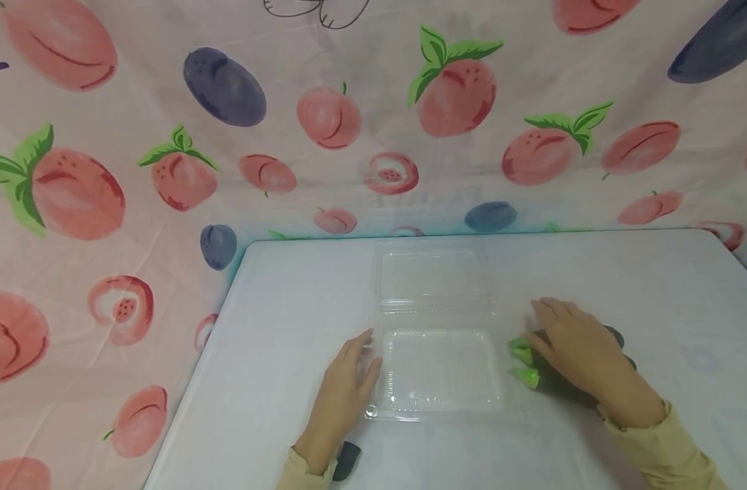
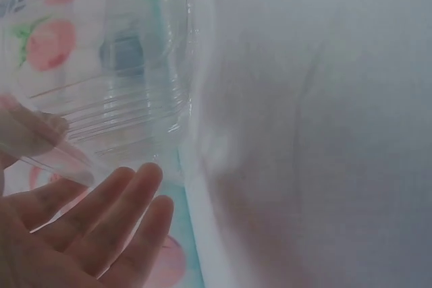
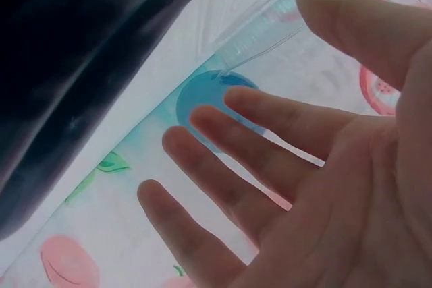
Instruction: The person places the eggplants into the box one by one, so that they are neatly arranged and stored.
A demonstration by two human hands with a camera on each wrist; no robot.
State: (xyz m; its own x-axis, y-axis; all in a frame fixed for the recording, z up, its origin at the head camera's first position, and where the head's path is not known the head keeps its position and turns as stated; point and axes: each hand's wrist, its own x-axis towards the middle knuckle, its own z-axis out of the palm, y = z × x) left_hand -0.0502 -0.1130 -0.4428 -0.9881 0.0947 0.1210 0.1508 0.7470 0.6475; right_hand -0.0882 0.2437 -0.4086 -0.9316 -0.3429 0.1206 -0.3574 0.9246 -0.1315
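Note:
A clear plastic clamshell container (image 1: 441, 371) lies unfolded on the white table, its lid (image 1: 433, 275) laid back toward the wall. At the container's left side is my left hand (image 1: 343, 381), fingers loosely extended with the tips right at the rim. In the left wrist view those fingers stand spread before the clear plastic (image 2: 115, 92). My right hand (image 1: 578, 350) hovers over dark eggplants with green tops (image 1: 526, 378), to the right of the container, and hides much of them. The right wrist view shows its fingers straight and spread beside a glossy dark eggplant (image 3: 81, 65).
The white table (image 1: 667, 286) backs onto a hanging cloth (image 1: 349, 170) printed with peaches and dark fruit. That cloth also runs along the table's left side. A small black object (image 1: 347, 461) sits by the left wrist.

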